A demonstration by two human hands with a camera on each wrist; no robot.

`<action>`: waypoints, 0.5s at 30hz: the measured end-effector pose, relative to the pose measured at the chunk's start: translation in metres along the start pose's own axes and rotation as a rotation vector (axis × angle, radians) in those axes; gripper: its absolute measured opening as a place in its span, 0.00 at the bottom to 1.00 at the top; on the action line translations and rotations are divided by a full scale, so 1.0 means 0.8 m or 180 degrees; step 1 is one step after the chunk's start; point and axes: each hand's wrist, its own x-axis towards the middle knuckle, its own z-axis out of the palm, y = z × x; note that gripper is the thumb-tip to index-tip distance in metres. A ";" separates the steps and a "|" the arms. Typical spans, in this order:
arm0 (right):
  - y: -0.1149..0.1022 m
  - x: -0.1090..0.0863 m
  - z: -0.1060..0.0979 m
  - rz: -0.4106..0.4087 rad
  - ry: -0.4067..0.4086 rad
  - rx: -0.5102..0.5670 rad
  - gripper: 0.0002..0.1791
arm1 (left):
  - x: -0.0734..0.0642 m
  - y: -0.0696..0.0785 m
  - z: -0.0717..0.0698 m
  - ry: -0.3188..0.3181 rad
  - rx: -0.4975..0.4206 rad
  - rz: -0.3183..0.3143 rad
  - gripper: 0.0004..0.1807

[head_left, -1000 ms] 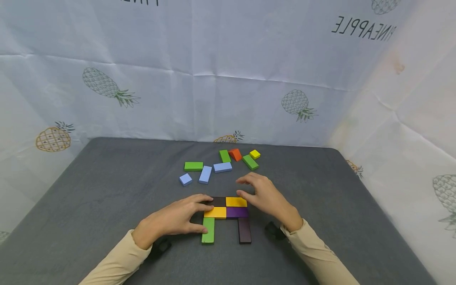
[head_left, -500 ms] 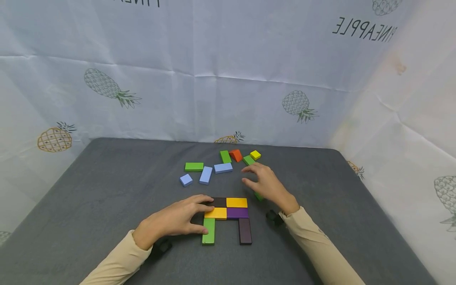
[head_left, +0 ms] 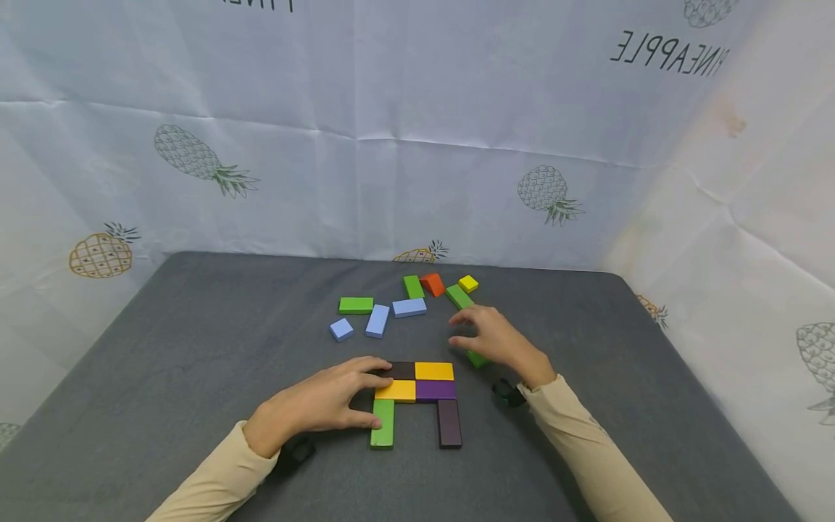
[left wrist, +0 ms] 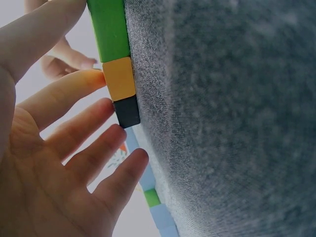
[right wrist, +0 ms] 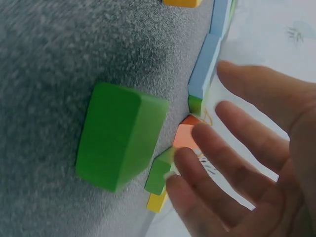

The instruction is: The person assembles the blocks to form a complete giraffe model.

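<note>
Fingers loosely spread, my left hand (head_left: 326, 397) rests at the left side of a flat arrangement of blocks, touching it. Its thumb is at a green block (head_left: 383, 424), and its fingertips are by a yellow block (head_left: 395, 391) and a black block (left wrist: 127, 111). A purple block (head_left: 435, 390), a second yellow block (head_left: 433, 371) and a dark brown block (head_left: 449, 423) complete the visible arrangement. To the right, my right hand (head_left: 501, 341) hovers with nothing in its fingers over a loose green block (right wrist: 121, 136), partly hidden in the head view.
Farther back lie several loose blocks: light blue ones (head_left: 377, 321), green ones (head_left: 355, 305), a red-orange wedge (head_left: 432, 284) and a small yellow block (head_left: 468, 283). The grey table (head_left: 215, 348) meets a pineapple-print cloth (head_left: 391, 196) behind.
My right hand has moved away from the yellow block toward the right, uncovering part of a green block under it. My left hand has stayed in place.
</note>
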 end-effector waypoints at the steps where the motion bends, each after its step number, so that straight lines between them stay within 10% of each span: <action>1: 0.001 -0.001 0.000 0.0026 -0.0053 0.0000 0.20 | 0.000 0.000 0.000 0.0000 0.0002 -0.0001 0.33; 15: 0.012 -0.016 -0.009 0.0197 -0.0636 -0.0011 0.24 | -0.001 0.001 -0.001 0.0015 0.0009 0.0013 0.32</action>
